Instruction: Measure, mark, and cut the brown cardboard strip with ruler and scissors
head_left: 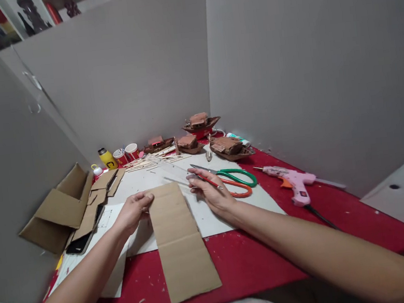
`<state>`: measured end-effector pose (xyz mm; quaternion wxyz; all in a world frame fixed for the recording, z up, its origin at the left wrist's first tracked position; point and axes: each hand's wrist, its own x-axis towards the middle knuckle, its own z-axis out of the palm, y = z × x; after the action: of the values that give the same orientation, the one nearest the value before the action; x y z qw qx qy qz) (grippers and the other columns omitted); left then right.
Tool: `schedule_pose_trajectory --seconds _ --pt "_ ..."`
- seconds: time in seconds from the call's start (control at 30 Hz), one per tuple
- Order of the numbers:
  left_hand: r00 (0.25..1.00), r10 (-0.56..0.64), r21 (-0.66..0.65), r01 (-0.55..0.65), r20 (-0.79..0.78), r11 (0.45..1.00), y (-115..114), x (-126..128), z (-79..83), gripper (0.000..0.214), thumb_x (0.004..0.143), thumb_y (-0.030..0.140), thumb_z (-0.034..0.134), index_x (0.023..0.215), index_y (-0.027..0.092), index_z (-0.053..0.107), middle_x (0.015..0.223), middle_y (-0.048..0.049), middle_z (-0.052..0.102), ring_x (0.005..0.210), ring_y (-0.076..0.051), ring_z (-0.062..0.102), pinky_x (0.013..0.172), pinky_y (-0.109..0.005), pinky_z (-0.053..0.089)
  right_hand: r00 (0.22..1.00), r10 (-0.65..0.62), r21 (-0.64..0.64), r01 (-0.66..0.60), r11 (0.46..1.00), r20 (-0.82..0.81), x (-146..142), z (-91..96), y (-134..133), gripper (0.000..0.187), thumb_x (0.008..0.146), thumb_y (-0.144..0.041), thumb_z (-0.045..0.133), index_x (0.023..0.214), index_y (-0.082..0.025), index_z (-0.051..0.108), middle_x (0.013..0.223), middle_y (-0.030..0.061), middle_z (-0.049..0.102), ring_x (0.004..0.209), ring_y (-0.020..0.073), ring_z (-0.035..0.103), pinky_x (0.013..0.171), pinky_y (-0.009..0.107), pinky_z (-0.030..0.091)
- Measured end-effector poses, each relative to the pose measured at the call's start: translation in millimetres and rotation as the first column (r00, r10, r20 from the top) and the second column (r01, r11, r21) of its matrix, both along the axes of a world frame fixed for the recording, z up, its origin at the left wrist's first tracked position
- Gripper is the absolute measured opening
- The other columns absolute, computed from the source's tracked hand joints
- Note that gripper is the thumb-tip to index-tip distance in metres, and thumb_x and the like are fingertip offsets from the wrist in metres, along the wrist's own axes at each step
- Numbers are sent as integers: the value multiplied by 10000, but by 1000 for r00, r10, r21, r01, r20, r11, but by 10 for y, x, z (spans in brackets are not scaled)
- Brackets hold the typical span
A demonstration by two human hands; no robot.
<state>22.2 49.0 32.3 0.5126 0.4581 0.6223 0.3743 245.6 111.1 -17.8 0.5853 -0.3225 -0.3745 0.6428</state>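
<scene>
My left hand (136, 211) pinches the upper left corner of a long rectangular piece of cardboard (179, 244), which has creases across it and reaches down over the table's front. Between the curled fingers of my right hand (210, 194) lies a slim red pencil (211, 182). A clear ruler (170, 167) extends up and left from these fingers; whether they grip it too, I cannot tell. Just behind the right hand, scissors (241, 176) with one green and one orange handle loop rest on a white sheet (210, 221).
A pink glue gun (293, 180) lies on the red tabletop (251, 267) at right. Brown model boats (228, 146), thin wooden sticks (145, 163), paper cups (132, 151) and a yellow bottle (107, 158) stand at the back. An open cardboard box (61, 211) and a phone (81, 243) are at left.
</scene>
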Motion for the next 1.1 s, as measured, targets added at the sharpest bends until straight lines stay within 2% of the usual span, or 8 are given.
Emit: schedule_pose_trajectory --seconds 0.2,0.4,0.53,0.67,0.8,0.9,1.0,1.1 --pt "997 63 61 -66 49 996 -198 -89 45 322 940 354 596 1197 160 593 1171 -90 627 962 -216 644 807 -415 556 998 -56 -27 55 998 -43 49 -11 80 385 567 -256 776 940 -214 692 812 5 699 633 125 624 555 237 479" --pt "998 16 -68 -12 59 998 -191 -70 -171 352 936 340 605 1242 169 575 1236 -102 605 1025 -238 632 849 -447 549 999 -18 1 18 1000 -29 34 12 -1 360 613 -262 761 964 -212 698 854 14 711 653 123 631 565 235 496" --pt "1000 8 -70 -7 15 997 -88 -56 -307 354 935 338 606 1245 170 574 1241 -102 603 1029 -240 631 851 -448 548 1000 -6 39 7 999 0 52 41 -6 352 645 -265 762 988 -224 696 873 8 707 676 127 637 568 233 507" --pt "989 113 108 -103 -93 989 0 -105 -348 356 937 337 601 1247 165 569 1224 -104 608 1011 -236 636 840 -442 550 999 19 79 -22 997 37 69 23 13 355 684 -263 752 1033 -242 688 897 4 704 688 124 635 568 228 509" --pt "927 309 479 -176 -214 860 -52 -169 -206 392 920 304 585 1285 169 536 1296 -128 578 1133 -250 579 977 -454 464 989 102 135 -116 984 104 97 29 -9 342 729 -264 750 1066 -251 695 951 16 710 720 131 645 590 239 510" --pt "892 340 647 -72 -298 759 -133 -154 -6 414 867 318 633 1266 218 589 1359 -92 573 1268 -266 492 1105 -466 327 955 234 152 -263 953 182 123 80 -68 328 729 -255 771 1052 -224 726 957 45 721 709 141 656 597 258 514" --pt "848 270 678 135 -456 722 -150 -97 151 399 768 293 728 1161 233 687 1291 -78 651 1297 -299 475 1170 -478 179 914 330 140 -369 919 236 143 132 -131 319 733 -264 782 1043 -209 738 947 62 732 705 150 668 615 277 522" --pt "639 240 579 394 -731 713 -93 -51 203 415 760 324 731 1155 197 706 1169 -143 704 1189 -365 544 1136 -537 174 891 366 125 -409 904 269 158 145 -151 295 755 -264 773 1042 -206 738 946 67 745 709 143 670 652 282 519"
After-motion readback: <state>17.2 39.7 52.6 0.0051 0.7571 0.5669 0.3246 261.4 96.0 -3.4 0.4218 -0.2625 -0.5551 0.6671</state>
